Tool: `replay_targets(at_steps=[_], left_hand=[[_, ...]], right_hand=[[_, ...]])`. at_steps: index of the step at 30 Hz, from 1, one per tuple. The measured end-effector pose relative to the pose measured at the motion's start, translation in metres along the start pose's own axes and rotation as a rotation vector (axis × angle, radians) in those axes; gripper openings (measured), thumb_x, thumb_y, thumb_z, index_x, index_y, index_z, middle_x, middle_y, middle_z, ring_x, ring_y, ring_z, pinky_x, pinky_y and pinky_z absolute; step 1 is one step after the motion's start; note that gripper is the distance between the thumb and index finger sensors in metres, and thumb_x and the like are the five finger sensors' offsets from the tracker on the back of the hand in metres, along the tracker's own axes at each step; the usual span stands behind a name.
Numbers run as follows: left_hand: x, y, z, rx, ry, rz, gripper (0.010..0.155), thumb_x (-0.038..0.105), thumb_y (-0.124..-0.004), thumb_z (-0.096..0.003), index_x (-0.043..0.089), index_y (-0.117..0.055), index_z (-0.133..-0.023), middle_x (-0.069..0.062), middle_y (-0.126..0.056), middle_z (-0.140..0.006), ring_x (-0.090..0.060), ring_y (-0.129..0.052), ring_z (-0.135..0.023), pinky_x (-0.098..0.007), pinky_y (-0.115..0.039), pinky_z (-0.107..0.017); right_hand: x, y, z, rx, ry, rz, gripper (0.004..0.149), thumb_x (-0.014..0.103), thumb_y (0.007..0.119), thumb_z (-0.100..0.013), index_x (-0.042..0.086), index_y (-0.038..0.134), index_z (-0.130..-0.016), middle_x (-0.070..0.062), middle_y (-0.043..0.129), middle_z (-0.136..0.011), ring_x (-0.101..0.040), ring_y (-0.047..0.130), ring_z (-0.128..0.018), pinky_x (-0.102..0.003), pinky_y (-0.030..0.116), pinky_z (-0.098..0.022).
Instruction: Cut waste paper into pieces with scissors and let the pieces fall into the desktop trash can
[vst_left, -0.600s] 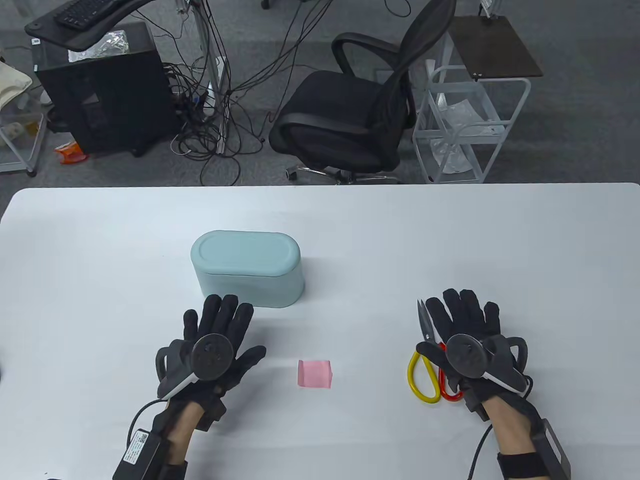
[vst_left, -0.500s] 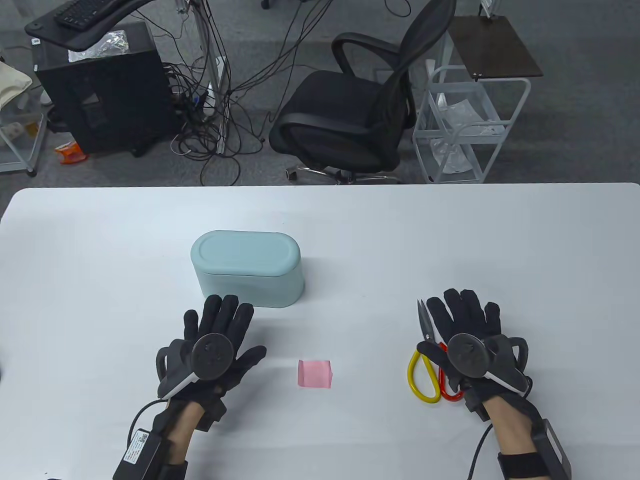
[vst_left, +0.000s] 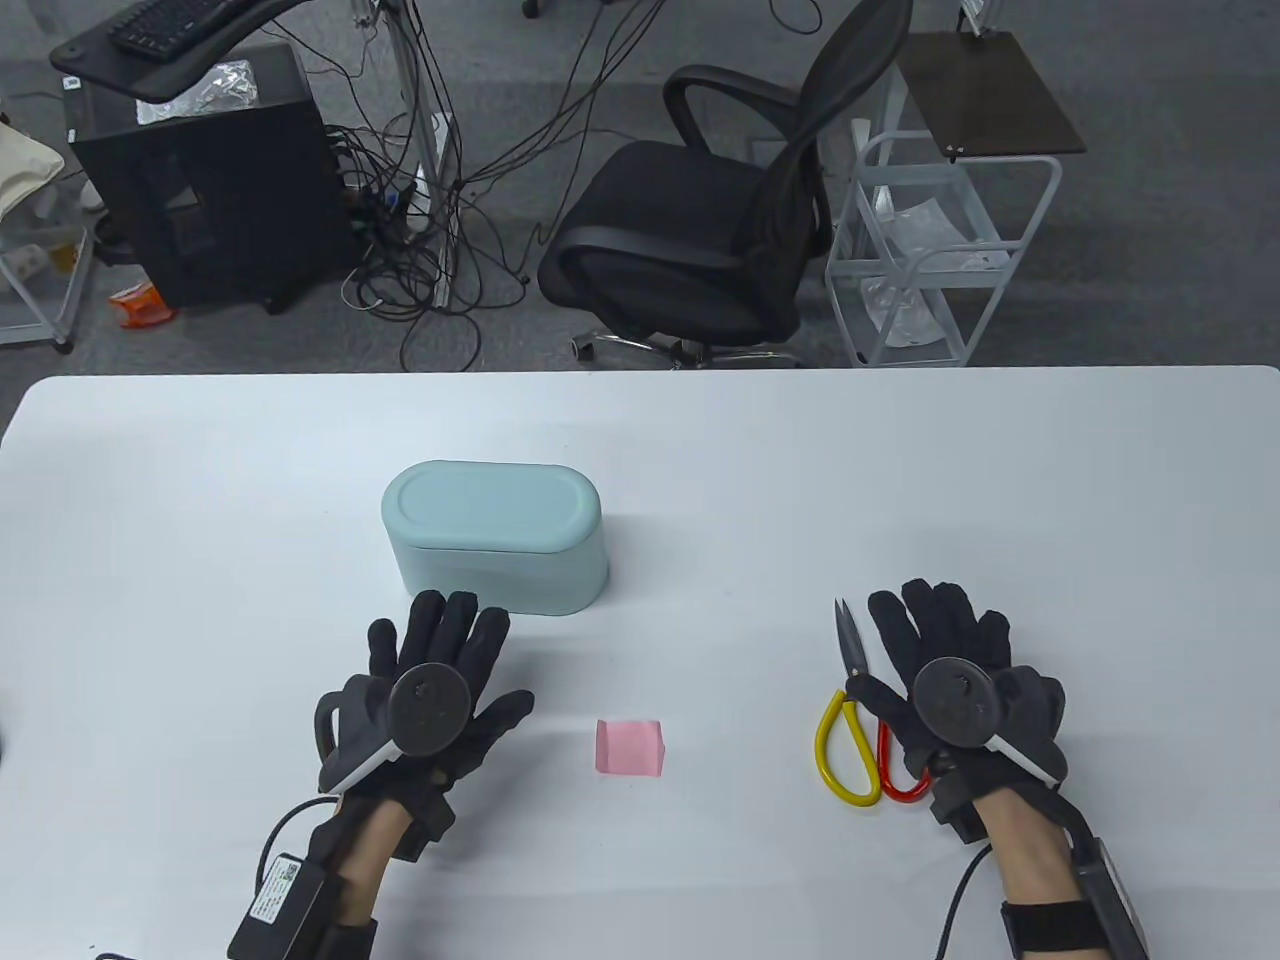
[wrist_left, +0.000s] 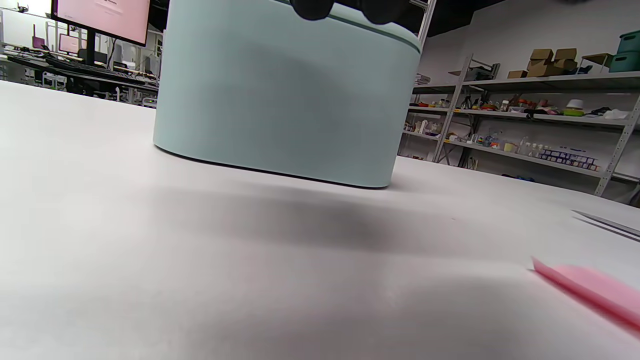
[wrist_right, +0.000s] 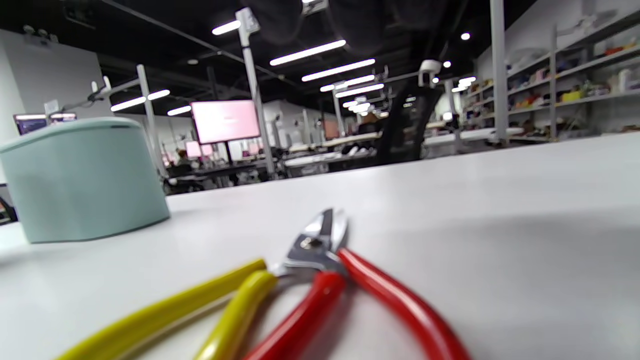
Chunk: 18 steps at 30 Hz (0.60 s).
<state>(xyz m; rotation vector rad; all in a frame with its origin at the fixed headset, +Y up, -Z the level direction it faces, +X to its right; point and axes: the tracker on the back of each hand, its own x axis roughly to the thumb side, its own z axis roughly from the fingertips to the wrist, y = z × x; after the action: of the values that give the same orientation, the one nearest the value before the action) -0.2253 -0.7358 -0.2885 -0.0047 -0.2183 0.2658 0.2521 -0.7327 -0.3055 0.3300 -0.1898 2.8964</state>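
A pale green oval trash can (vst_left: 493, 537) with its lid closed stands left of the table's middle; it fills the left wrist view (wrist_left: 280, 95) and shows at left in the right wrist view (wrist_right: 80, 177). A small pink paper (vst_left: 630, 747) lies flat near the front, its edge low at right (wrist_left: 590, 287). Scissors (vst_left: 852, 700) with one yellow and one red handle lie closed on the table (wrist_right: 320, 280). My left hand (vst_left: 440, 650) rests flat just before the can, fingers straight. My right hand (vst_left: 935, 640) lies flat, partly over the red handle, gripping nothing.
The white table (vst_left: 200, 480) reaches across the view. Beyond its far edge stand a black office chair (vst_left: 720, 230), a white wire cart (vst_left: 940, 260) and a black cabinet (vst_left: 210, 180) with tangled cables on the floor.
My right hand has shifted slightly to the right, uncovering more of the scissors' blades. The left hand, paper and can have not moved.
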Motion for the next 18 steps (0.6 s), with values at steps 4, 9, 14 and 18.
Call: replay_targets(at_steps=[4, 9, 14, 18], left_hand=[[-0.004, 0.011, 0.004, 0.051, 0.025, 0.016, 0.087, 0.075, -0.053, -0.0439, 0.032, -0.038, -0.117, -0.003, -0.035, -0.127, -0.038, -0.022, -0.116, -0.067, -0.02, -0.075], [-0.023, 0.034, 0.009, 0.164, 0.092, 0.081, 0.084, 0.074, -0.054, -0.0445, 0.031, -0.046, -0.116, -0.004, -0.043, -0.126, -0.039, -0.031, -0.116, -0.067, -0.025, -0.076], [-0.057, 0.04, 0.006, 0.22, 0.19, 0.313, 0.084, 0.072, -0.057, -0.0454, 0.025, -0.049, -0.115, -0.007, -0.045, -0.125, -0.04, -0.035, -0.116, -0.067, -0.027, -0.076], [-0.082, 0.041, -0.001, 0.263, 0.26, 0.453, 0.085, 0.071, -0.057, -0.0458, 0.023, -0.048, -0.115, -0.007, -0.045, -0.125, -0.041, -0.035, -0.115, -0.067, -0.028, -0.076]], right_hand=[[0.002, 0.0, 0.0, -0.008, -0.012, 0.004, 0.084, 0.072, 0.045, -0.039, 0.027, 0.041, -0.11, -0.016, 0.045, -0.118, -0.049, 0.04, -0.106, -0.075, 0.036, -0.071], [0.004, 0.0, 0.001, -0.019, -0.021, -0.001, 0.084, 0.072, 0.045, -0.039, 0.026, 0.039, -0.11, -0.016, 0.046, -0.118, -0.049, 0.041, -0.106, -0.074, 0.037, -0.071], [0.002, 0.001, 0.001, -0.013, -0.011, -0.001, 0.084, 0.072, 0.045, -0.04, 0.026, 0.039, -0.11, -0.016, 0.046, -0.118, -0.049, 0.041, -0.106, -0.074, 0.037, -0.071], [-0.003, 0.001, 0.002, 0.003, 0.021, -0.015, 0.084, 0.072, 0.045, -0.04, 0.025, 0.041, -0.11, -0.017, 0.047, -0.118, -0.049, 0.042, -0.106, -0.075, 0.036, -0.071]])
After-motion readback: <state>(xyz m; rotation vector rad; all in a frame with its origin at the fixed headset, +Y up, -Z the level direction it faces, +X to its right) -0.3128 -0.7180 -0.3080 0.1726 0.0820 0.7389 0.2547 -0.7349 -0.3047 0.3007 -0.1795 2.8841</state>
